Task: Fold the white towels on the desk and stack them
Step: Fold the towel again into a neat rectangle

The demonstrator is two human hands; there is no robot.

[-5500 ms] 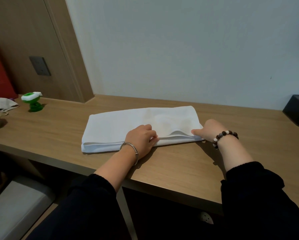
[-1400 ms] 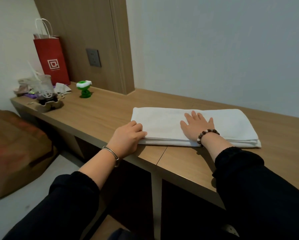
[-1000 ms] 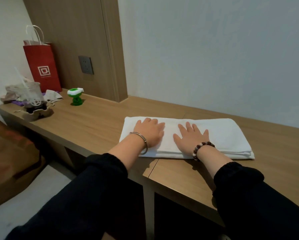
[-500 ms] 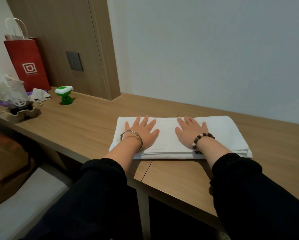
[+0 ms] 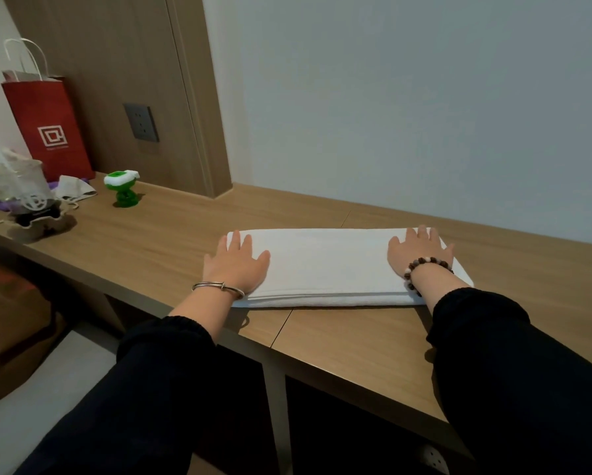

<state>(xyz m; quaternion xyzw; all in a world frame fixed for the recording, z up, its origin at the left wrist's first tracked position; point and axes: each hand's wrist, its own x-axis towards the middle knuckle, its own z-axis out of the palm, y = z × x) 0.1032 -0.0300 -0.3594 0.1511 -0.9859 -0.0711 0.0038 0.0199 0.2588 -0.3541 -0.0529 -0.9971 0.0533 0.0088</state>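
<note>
Centrally, the white towel (image 5: 328,265) lay as a long folded strip on the desk (image 5: 339,337). Left hand (image 5: 234,265) and right hand (image 5: 419,253) pressed flat, fingers spread, on its 2 ends. Soft, limp, apparently several layers; grip end corners.

Up from twelve to two o'clock, a plain pale grey-blue wall (image 5: 407,97), softly and evenly lit. Over at ten and eleven, a wood-grain wall panel (image 5: 116,63) runs top to bottom, with a dark socket plate (image 5: 141,122) set into it. Across the middle stretches the long wooden desk (image 5: 356,337), back edge against both, a seam (image 5: 280,332) crossing its top toward six o'clock. Under that seam stands a dark upright support (image 5: 275,406). Down at eight o'clock, pale grey floor (image 5: 30,406); at nine, a brown shape (image 5: 6,320), too blurred to name.
</note>
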